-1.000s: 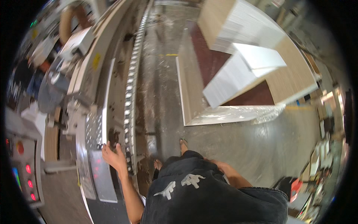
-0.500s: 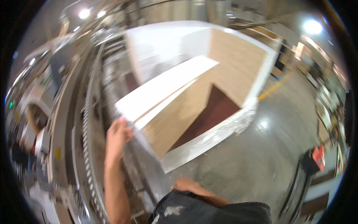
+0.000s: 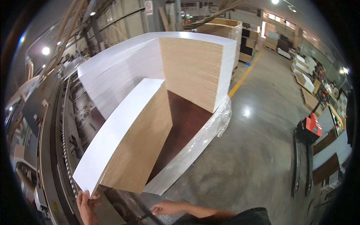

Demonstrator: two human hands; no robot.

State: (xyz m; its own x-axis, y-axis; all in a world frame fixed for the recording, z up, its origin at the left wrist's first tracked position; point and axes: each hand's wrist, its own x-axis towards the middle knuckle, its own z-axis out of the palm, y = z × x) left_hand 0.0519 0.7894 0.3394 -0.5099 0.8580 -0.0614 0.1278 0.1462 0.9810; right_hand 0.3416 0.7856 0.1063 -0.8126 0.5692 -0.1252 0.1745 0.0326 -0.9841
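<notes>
My left hand [image 3: 87, 206] grips the near corner of the top white panel [image 3: 116, 129] on a low stack of white-faced boards with tan edges [image 3: 140, 146]. My right hand [image 3: 167, 207] hovers low beside the stack's near end, fingers spread, holding nothing. A taller stack of the same boards [image 3: 187, 63] stands behind on the same plastic-wrapped pallet [image 3: 195, 144], with a dark brown sheet [image 3: 185, 120] showing between the stacks.
A long conveyor machine with a roller track [image 3: 65, 150] runs along my left. A red pallet jack [image 3: 308, 129] stands on the concrete floor at right. More board stacks [image 3: 221, 28] and a yellow floor line [image 3: 243, 77] lie farther back.
My view has swung up from the machine toward the board stacks. My left hand left the machine and took hold of the top panel's corner; my right hand came into view.
</notes>
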